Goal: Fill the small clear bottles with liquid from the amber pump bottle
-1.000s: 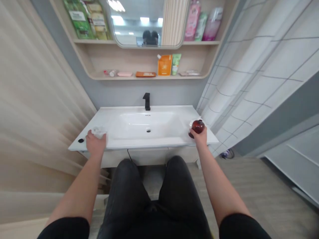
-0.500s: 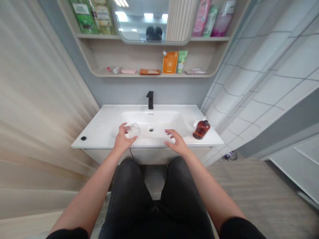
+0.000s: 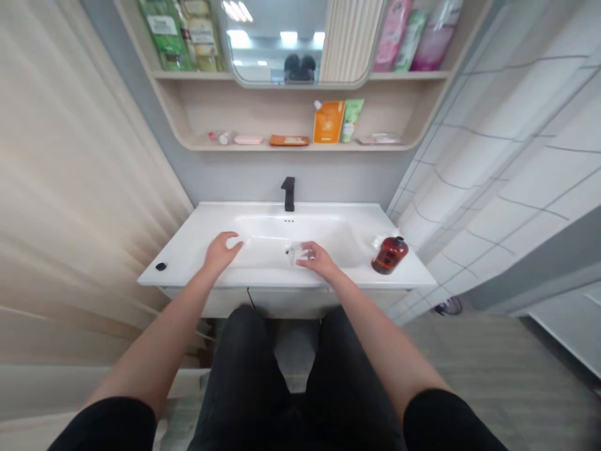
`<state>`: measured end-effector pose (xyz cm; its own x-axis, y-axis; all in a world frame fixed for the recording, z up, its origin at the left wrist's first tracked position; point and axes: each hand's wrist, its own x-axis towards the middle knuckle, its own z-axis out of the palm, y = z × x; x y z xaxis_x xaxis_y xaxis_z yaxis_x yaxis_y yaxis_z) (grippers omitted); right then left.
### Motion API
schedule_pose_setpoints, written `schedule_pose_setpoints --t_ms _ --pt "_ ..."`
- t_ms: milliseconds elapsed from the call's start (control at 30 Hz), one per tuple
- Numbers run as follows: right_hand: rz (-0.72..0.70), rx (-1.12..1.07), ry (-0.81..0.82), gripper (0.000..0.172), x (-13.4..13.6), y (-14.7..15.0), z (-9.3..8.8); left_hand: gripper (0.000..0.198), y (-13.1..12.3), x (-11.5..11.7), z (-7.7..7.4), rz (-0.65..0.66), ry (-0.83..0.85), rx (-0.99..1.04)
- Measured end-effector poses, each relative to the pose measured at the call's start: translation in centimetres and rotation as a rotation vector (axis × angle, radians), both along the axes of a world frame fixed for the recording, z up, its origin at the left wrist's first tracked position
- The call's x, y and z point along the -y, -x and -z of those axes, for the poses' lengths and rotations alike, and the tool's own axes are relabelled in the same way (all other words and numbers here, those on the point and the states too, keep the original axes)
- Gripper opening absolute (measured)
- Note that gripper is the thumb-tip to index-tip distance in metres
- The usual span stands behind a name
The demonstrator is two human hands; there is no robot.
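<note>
My right hand [image 3: 319, 260] has its fingers closed round a clear, see-through container [image 3: 295, 252] over the white sink basin [image 3: 342, 241]. The container lies close above the drain; its exact kind is hard to make out. To the left, my left hand [image 3: 220, 250] hovers over the basin's left part, thumb and fingers curved and apart. A faint pale patch shows near its fingertips, too unclear to name. The black faucet [image 3: 289, 195] stands behind the basin. On the counter's right side, an amber bottle [image 3: 389, 255] stands without a visible pump.
A small black round piece [image 3: 161, 266] lies on the counter's left end. Something clear and white [image 3: 378, 242] is partly hidden behind the amber bottle. Above are a shelf [image 3: 188, 145] with an orange pouch [image 3: 328, 122] and a green tube [image 3: 351, 120], and a mirror [image 3: 277, 37].
The clear container has passed from my left hand to my right hand and moved right, toward the drain. My left hand has let go and shifted slightly left. The view has shifted a little.
</note>
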<state>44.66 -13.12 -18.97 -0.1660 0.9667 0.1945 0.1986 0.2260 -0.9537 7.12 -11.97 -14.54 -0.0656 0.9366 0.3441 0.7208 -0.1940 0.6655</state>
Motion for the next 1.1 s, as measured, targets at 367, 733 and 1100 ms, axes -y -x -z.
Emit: schedule_pose_setpoints --t_ms 367,733,1100 --pt "0.052 -0.025 0.049 0.063 -0.3 -0.3 0.8 0.042 9.4 -2.2 -2.5 -0.340 0.128 -0.176" --pt "0.013 0.004 0.019 0.066 -0.3 -0.3 1.1 0.039 -6.7 0.6 -4.8 0.409 0.024 -0.052" --pt "0.004 -0.014 0.019 0.069 0.1 -0.1 0.7 0.032 -12.7 1.3 -9.1 0.378 -0.021 -0.302"
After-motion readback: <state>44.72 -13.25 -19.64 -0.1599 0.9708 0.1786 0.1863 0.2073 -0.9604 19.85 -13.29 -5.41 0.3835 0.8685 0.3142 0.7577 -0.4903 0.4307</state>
